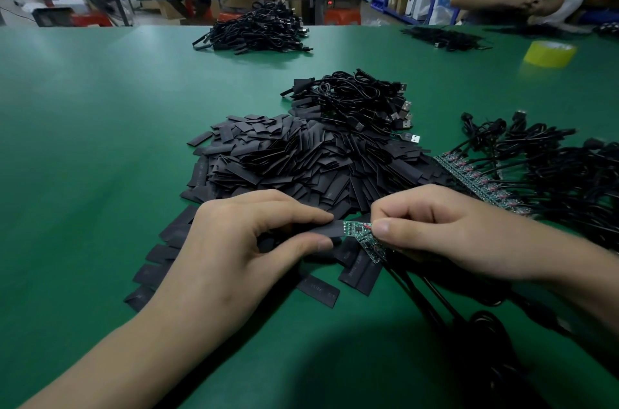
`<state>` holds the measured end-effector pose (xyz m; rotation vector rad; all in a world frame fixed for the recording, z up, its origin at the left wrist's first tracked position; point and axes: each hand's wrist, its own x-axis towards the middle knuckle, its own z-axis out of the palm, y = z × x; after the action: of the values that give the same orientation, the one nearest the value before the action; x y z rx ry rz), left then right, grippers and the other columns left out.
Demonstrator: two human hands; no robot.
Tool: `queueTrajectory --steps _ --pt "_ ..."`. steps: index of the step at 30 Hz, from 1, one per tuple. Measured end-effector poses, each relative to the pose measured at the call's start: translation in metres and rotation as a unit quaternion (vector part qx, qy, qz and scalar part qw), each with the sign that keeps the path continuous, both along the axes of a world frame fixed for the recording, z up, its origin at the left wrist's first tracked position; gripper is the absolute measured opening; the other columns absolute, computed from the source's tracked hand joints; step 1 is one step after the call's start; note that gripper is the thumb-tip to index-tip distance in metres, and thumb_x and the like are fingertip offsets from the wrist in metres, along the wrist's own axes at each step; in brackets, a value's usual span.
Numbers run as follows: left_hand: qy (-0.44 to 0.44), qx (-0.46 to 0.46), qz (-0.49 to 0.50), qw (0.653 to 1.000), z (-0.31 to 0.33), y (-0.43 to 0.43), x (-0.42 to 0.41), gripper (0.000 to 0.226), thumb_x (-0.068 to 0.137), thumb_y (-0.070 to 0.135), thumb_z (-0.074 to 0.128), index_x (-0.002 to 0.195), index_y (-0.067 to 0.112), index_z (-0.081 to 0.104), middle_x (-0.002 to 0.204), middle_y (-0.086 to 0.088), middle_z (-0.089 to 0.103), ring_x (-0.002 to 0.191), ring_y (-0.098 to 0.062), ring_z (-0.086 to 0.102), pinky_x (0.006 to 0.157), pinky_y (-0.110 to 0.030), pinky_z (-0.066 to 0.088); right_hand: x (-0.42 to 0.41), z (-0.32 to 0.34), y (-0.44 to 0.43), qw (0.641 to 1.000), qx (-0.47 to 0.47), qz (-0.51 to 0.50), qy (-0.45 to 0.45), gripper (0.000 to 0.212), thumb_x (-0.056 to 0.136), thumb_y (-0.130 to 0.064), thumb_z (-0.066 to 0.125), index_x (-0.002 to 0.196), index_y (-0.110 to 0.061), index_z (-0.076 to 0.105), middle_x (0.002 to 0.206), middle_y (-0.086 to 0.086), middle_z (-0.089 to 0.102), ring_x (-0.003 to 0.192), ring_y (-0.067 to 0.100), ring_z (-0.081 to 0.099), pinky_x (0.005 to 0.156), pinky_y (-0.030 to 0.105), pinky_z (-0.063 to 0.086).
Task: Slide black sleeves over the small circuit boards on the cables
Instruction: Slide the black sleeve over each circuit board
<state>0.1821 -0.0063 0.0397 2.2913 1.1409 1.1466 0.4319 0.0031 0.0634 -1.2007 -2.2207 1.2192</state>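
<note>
Between the two hands, seen from the head camera, the threading step was judged to be under way. A flat black sleeve (321, 230) was pinched by the fingers (323, 244) of the left hand (241, 234), forefinger above and thumb below, with its open mouth turned toward the right hand (445, 227). A small green circuit board (356, 228) was gripped at its cable end by the right fingers (382, 227), curled tight about it. The board's free end was just met by the sleeve's mouth, and most of the board lay bare between the two sets of fingertips. A second board (370, 249) hung just below the right thumb, and black cables (422, 294) trailed away beneath that wrist. How those were held could not be told.

The next move was judged to call for the sleeve being pushed along toward the right fingers, with mouth and board kept flat and in line, and for the right grip being shifted back onto the cable.

Beyond the fingers a pile of loose sleeves (301, 157) was heaped on the desk (83, 140), and past the right knuckles a row of bare boards (475, 181) was laid out.
</note>
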Motion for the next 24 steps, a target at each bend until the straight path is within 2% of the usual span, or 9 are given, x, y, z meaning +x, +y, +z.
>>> queueTrajectory --steps 4,10,14,17,20,22,24 --pt "-0.009 -0.02 0.008 1.0 -0.002 0.001 0.0 0.022 0.079 0.04 0.075 0.099 0.032 0.08 0.089 0.02 0.073 0.086 0.001 0.069 0.079 -0.016 0.051 -0.003 0.001 -0.002 0.996 0.08 0.007 -0.048 0.036 0.099 -0.047 0.049 0.072 -0.022 0.048 0.064 -0.01 0.038 0.058 0.005 0.034 0.055 0.022 0.032" --pt "0.029 0.014 -0.041 0.999 0.0 -0.001 0.004 0.022 0.083 0.035 0.075 0.102 0.024 0.08 0.094 0.017 0.072 0.088 0.002 0.068 0.079 -0.016 0.05 -0.007 0.002 -0.004 0.998 0.05 0.008 -0.046 0.033 0.097 -0.043 0.05 0.073 -0.02 0.053 0.062 -0.011 0.041 0.058 0.003 0.035 0.056 0.021 0.032" --pt "0.031 0.029 -0.043 0.998 -0.001 -0.004 0.005 0.024 0.083 0.037 0.075 0.102 0.023 0.081 0.092 0.015 0.071 0.086 0.001 0.067 0.078 -0.019 0.052 -0.013 0.001 -0.007 0.994 0.086 0.012 -0.063 0.03 0.097 -0.04 0.052 0.072 -0.025 0.059 0.061 -0.011 0.05 0.057 0.001 0.042 0.056 0.02 0.033" --pt "0.026 0.028 -0.032 0.999 -0.001 -0.004 0.005 0.021 0.084 0.034 0.076 0.101 0.023 0.08 0.092 0.015 0.071 0.086 0.001 0.067 0.078 -0.017 0.051 -0.016 -0.003 -0.009 0.993 0.107 -0.011 -0.054 0.027 0.102 -0.036 0.057 0.078 -0.026 0.065 0.067 -0.007 0.06 0.06 0.005 0.048 0.059 0.024 0.037" --pt "0.003 0.016 -0.004 1.0 0.0 -0.003 0.004 0.018 0.083 0.033 0.077 0.099 0.026 0.08 0.092 0.017 0.071 0.087 0.003 0.067 0.078 -0.011 0.046 -0.017 -0.005 -0.009 0.984 0.167 -0.062 0.0 0.005 0.098 -0.032 0.065 0.093 -0.031 0.065 0.068 -0.009 0.061 0.062 0.004 0.053 0.058 0.02 0.039" --pt "-0.024 -0.003 0.011 1.0 -0.001 -0.003 0.004 0.018 0.082 0.033 0.078 0.099 0.025 0.08 0.091 0.017 0.072 0.088 0.002 0.068 0.079 -0.01 0.045 -0.017 -0.005 -0.009 0.974 0.203 -0.087 0.048 0.006 0.095 -0.028 0.069 0.097 -0.031 0.064 0.071 -0.009 0.063 0.066 0.011 0.06 0.061 0.027 0.047" --pt "-0.062 -0.031 0.018 0.997 -0.003 -0.004 0.005 0.02 0.081 0.034 0.078 0.098 0.025 0.081 0.092 0.016 0.073 0.09 -0.002 0.069 0.08 -0.013 0.047 -0.016 -0.004 -0.01 0.962 0.25 -0.092 0.055 0.005 0.092 -0.026 0.069 0.094 -0.03 0.066 0.077 -0.01 0.066 0.073 0.016 0.065 0.066 0.035 0.051"
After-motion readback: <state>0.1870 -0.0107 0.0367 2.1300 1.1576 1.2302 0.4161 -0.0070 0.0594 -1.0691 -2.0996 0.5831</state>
